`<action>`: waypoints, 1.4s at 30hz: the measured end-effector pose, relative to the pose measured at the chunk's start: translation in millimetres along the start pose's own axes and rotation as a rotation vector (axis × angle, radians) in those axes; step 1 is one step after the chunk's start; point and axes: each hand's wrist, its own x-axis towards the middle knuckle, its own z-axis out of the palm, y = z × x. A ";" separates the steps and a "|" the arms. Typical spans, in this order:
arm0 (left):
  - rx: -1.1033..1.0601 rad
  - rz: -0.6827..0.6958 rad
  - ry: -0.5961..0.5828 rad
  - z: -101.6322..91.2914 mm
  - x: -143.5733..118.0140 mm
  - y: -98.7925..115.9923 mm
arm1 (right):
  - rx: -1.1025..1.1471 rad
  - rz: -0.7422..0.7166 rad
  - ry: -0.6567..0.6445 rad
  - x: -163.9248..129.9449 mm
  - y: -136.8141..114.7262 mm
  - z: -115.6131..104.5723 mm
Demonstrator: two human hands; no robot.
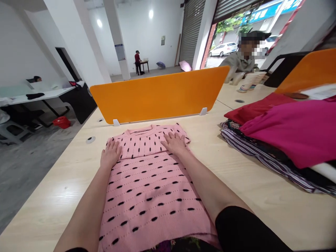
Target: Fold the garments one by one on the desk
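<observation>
A pink knitted top (149, 189) with black dashes lies flat on the light wooden table (249, 189), its neckline toward the orange divider. My left hand (110, 154) rests palm down on the top's left shoulder area, fingers apart. My right hand (175, 142) lies flat on the right shoulder area near a folded-over sleeve, fingers spread. Neither hand grips the cloth.
An orange divider panel (160, 94) stands across the table behind the top. A pile of clothes with a magenta garment (291, 129), a red one (252, 110) and a striped one (262, 154) lies to the right. A person (243, 59) sits beyond the divider near stacked cups (250, 82).
</observation>
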 end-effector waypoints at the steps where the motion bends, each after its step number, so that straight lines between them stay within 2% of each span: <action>1: 0.002 0.000 -0.001 -0.4 0.0 0.1 | -0.001 0.001 -0.012 0.6 -0.1 2.7; 4: -0.005 0.000 -0.002 -1.8 -0.3 0.6 | -0.001 -0.007 0.062 0.8 3.3 3.1; 8: -0.022 0.010 0.006 -2.9 -0.8 0.8 | -0.039 0.061 0.343 5.4 14.3 -4.7; 9: -0.020 0.011 0.009 -2.8 -0.7 0.5 | -0.038 0.090 0.348 8.1 17.8 -5.9; 12: -0.011 0.011 0.010 -1.4 0.8 -1.6 | 0.003 0.151 0.187 18.0 27.9 -5.3; 14: -0.010 0.008 0.002 -0.4 2.0 -3.0 | 0.016 0.161 0.124 22.8 31.8 -2.6; 17: -0.006 0.018 -0.004 0.1 3.0 -3.8 | 0.013 0.157 0.153 23.5 31.4 -0.1; 22: -0.005 0.012 0.003 -0.7 2.6 -2.5 | -0.025 0.112 0.356 17.6 24.6 -3.5; 24: -0.006 0.003 -0.008 -1.0 2.7 -2.1 | -0.022 0.074 0.321 18.1 23.6 -3.5; 28: 0.000 0.004 -0.013 0.2 4.0 -3.2 | -0.003 0.046 0.151 21.9 24.3 0.4; 35: 0.024 0.021 0.007 4.2 7.4 -4.2 | -0.022 0.038 0.219 21.2 23.0 1.5; 39: 0.109 -0.006 0.071 -7.0 -2.3 13.3 | -0.031 0.043 0.232 17.1 21.1 2.1; 42: 0.167 0.011 0.122 -13.3 -21.1 32.7 | -0.031 0.041 0.235 17.4 22.9 3.2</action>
